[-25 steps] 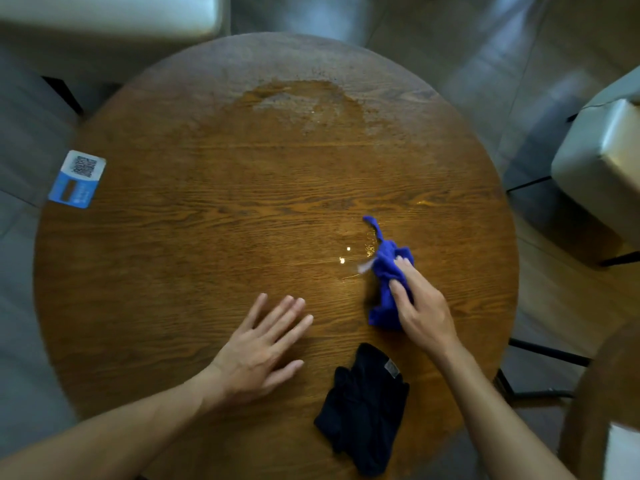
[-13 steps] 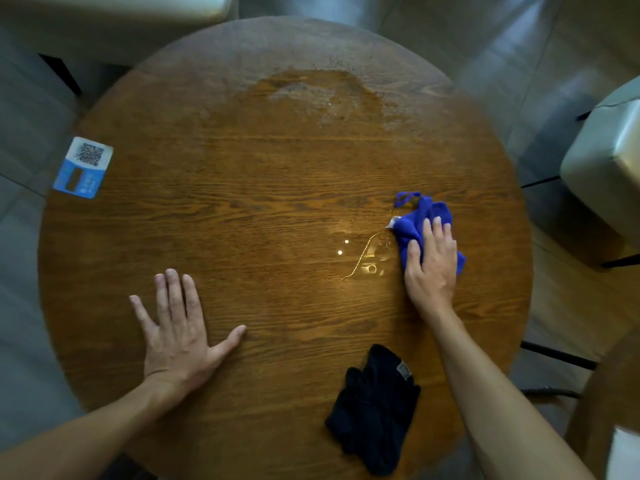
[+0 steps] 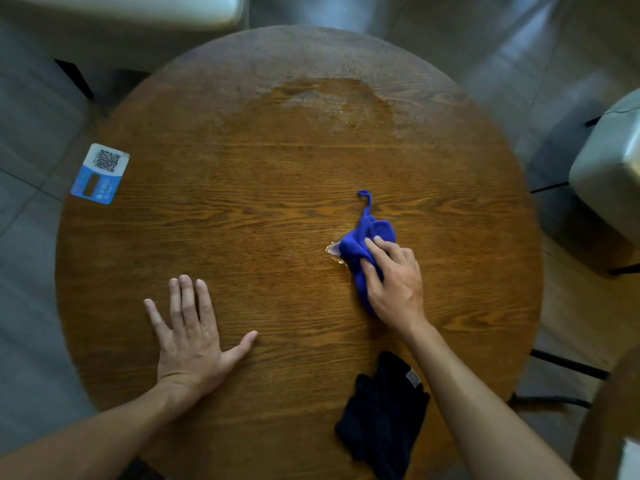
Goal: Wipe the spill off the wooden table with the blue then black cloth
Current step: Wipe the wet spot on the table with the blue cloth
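Note:
My right hand presses a bunched blue cloth onto the round wooden table, right of centre. A small glint of wet spill shows at the cloth's left edge. A thin blue loop of the cloth trails away from me. The black cloth lies crumpled near the table's front edge, just left of my right forearm. My left hand rests flat on the wood at the front left, fingers spread, holding nothing.
A larger damp or worn patch marks the table's far side. A blue and white QR card sits at the left rim. Pale padded seats stand at the far left and at the right.
My right hand has dragged the blue cloth back toward me and leftward over the wet spot, so most of the shiny spill is now covered. My left hand stays flat.

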